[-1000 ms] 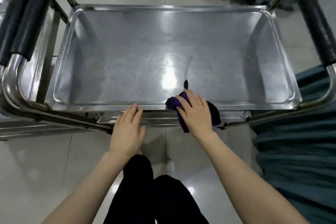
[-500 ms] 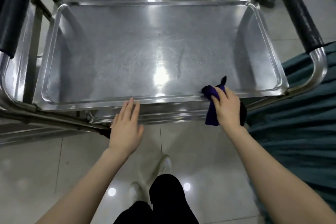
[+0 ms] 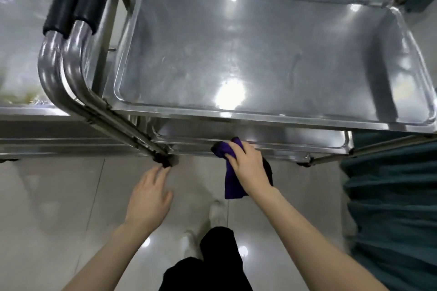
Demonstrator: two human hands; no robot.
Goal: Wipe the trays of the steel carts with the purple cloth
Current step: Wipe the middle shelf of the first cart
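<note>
Right hand (image 3: 248, 165) grips the purple cloth (image 3: 230, 182), fingers (image 3: 234, 151) curled round its bunched upper end, which sits against the near rim of the cart's lower tray (image 3: 283, 140), just under the upper tray (image 3: 236, 117). The rest of the cloth hangs below the hand. Left hand (image 3: 149, 196) holds nothing, fingers loosely extended and blurred, tips beside the black frame joint (image 3: 163, 160); contact cannot be confirmed.

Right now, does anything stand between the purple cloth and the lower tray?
Nothing visible does. The right hand grips the purple cloth at the near rim of the lower tray, on the open front side. The top tray overhangs it from above, so access is only from the front.
</note>
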